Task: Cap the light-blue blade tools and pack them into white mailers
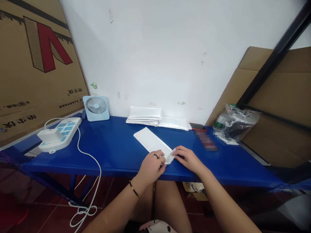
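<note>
A long white padded envelope [152, 141] lies slantwise on the blue table [114, 152], its near end at the front edge. My left hand [151, 166], with rings and a bracelet, pinches that near end from the left with its fingers closed. My right hand [188, 158] grips the same end from the right, fingers curled on the flap. The two hands nearly touch over the envelope's end.
A stack of white envelopes [145, 116] lies against the wall, with more [174, 123] beside it. A small blue fan [96, 108] and a power strip with charger [58, 134] and cable are at the left. A plastic bag with a bottle [236, 123] sits right. Cardboard boxes flank both sides.
</note>
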The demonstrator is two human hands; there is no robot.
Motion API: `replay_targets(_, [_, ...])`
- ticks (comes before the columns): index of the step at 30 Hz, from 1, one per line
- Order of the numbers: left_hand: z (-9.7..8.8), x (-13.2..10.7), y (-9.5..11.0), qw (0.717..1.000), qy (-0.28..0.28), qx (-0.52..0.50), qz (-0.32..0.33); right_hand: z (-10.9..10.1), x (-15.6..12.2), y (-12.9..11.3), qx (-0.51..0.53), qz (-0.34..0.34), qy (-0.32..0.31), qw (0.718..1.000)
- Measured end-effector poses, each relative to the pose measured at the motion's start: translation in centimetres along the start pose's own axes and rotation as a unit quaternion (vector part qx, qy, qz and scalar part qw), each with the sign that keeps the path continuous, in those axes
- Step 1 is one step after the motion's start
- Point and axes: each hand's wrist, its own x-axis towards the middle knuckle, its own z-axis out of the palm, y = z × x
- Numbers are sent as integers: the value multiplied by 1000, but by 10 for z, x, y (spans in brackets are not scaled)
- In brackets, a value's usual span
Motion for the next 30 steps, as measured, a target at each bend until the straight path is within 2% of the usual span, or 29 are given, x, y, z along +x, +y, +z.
replay_targets(3, [-15, -16, -3, 998, 4, -27, -60, 3, -7, -23, -12, -19, 9, 1000])
replay_targets(5, [-26, -27, -6, 994, 6, -44, -99, 10, -10, -38, 15, -19, 3, 1000])
replay_targets(8, [-35, -36, -10, 990, 0, -53, -134, 22, -9, -49, 83, 29, 5, 996])
replay_targets(13, [-30, -32, -14, 986, -2, -19, -165, 35, 4, -48, 75, 141, 21, 987])
replay_targets(16, [-25, -28, -13, 983, -6, 6, -183, 38, 8, -48, 50, 154, 19, 987])
replay_targets(18, [-23, -29, -13, 982, 12, 19, -188, 39, 8, -48, 41, 156, 27, 986])
replay_targets(19, [-23, -30, -12, 984, 26, 21, -173, 40, 8, -48, 38, 157, 30, 986])
replay_targets(21, [-23, -32, -12, 994, 40, 21, -102, 42, 8, -47, 33, 158, 31, 986])
replay_targets(24, [-23, -34, -14, 1000, 1, 23, 1, 43, 7, -45, 23, 157, 24, 987])
replay_targets(27, [-22, -31, -18, 998, -37, 50, 18, 42, 5, -49, -15, 139, 52, 989])
replay_targets(30, [-21, -24, -22, 992, -66, 90, 55, 42, -1, -59, -108, 75, 110, 985])
